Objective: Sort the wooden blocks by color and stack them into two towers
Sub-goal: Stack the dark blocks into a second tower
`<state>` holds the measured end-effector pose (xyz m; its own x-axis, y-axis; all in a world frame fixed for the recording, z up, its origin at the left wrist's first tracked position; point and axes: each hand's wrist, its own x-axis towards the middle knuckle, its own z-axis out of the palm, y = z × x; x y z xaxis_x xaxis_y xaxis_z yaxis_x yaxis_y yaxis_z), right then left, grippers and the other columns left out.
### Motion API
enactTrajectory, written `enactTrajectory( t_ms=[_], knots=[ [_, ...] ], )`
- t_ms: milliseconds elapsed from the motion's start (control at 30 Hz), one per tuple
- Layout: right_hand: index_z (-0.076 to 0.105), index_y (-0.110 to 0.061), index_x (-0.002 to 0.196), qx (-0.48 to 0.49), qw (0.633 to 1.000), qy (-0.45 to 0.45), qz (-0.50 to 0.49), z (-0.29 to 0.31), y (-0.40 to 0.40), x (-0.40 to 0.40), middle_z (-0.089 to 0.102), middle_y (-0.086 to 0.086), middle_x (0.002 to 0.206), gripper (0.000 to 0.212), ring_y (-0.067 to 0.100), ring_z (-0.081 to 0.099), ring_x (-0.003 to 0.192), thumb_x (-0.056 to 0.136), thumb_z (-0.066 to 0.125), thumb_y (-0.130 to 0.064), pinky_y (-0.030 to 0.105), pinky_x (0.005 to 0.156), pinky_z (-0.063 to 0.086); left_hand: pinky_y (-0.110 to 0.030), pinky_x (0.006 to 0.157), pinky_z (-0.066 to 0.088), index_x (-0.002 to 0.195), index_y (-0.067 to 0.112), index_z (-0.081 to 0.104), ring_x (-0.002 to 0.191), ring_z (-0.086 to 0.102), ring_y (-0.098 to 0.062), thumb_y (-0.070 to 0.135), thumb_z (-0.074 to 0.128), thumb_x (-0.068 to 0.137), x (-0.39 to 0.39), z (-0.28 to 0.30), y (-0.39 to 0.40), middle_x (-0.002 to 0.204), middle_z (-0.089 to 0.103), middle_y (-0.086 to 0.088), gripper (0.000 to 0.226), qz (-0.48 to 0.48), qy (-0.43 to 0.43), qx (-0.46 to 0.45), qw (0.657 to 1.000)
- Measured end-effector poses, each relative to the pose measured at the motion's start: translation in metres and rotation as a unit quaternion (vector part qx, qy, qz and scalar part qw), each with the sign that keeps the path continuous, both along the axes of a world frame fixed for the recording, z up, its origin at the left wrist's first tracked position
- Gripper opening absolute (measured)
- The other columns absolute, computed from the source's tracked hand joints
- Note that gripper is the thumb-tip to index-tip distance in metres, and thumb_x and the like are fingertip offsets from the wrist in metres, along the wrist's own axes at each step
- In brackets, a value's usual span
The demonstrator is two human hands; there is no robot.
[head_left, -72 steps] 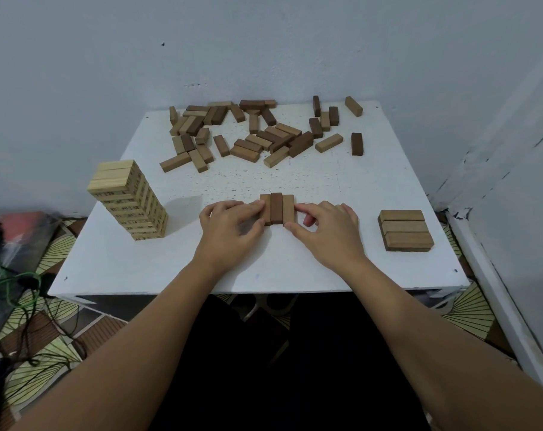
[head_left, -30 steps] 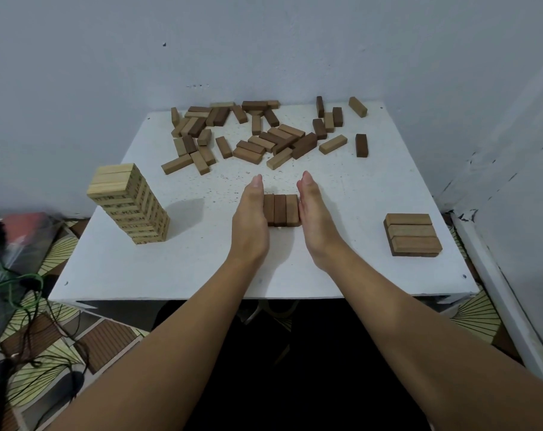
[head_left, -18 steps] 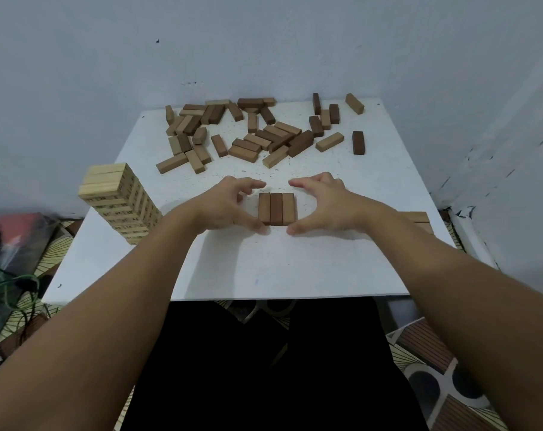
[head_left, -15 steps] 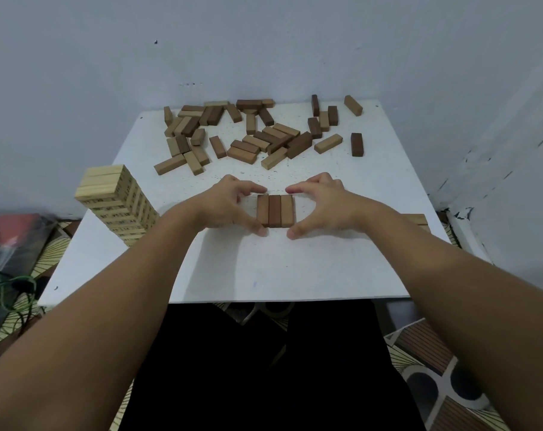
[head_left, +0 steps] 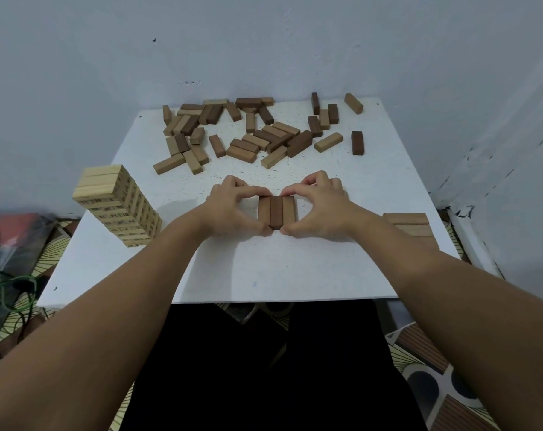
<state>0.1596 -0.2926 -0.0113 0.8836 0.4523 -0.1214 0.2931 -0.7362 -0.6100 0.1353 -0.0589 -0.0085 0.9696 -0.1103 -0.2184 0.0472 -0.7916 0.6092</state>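
Head view: the person's two forearms reach forward over the white tabletop [head_left: 264, 269]; entries run from near to far.
Left hand [head_left: 232, 209]: thumb and forefinger curled round the near and far ends of the row of three blocks [head_left: 276, 211], pinching its left side.
Right hand [head_left: 321, 209]: mirrors the left, gripping the row's right side; judged to be a two-handed squeeze that keeps the three blocks flush so that they move as one layer.
Row of three blocks: brown, side by side, flat on the tabletop centre between the hands.
Brown stack [head_left: 408, 223]: low, at the right edge, partly hidden by the right forearm; likely the row's destination.
Light tower [head_left: 117, 206]: tall, pale blocks, at the left edge, well apart.
Loose blocks [head_left: 251, 132]: mixed browns, scattered at the far side, still unsorted.
Change: 1.0 s ago flat palms pressed the row's long sides; now fingertips pinch its ends.
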Motion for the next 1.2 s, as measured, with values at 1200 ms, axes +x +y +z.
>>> enactTrajectory(
  t_ms=[1200],
  knots=[
    [0.045,-0.058,0.137,-0.029,0.996,0.030,-0.080,0.026,-0.202,-0.044,0.023,-0.011,0.135,0.070,0.015,0.020,0.122,0.078,0.081,-0.044,0.037,0.099,0.027,-0.044,0.104,0.041,0.131,0.049,0.057,0.120,0.036,-0.022,0.059,0.077,0.065,-0.011,0.010,-0.198,0.122,0.045,0.004,0.070,-0.114,-0.053,-0.029,0.992]
  ],
)
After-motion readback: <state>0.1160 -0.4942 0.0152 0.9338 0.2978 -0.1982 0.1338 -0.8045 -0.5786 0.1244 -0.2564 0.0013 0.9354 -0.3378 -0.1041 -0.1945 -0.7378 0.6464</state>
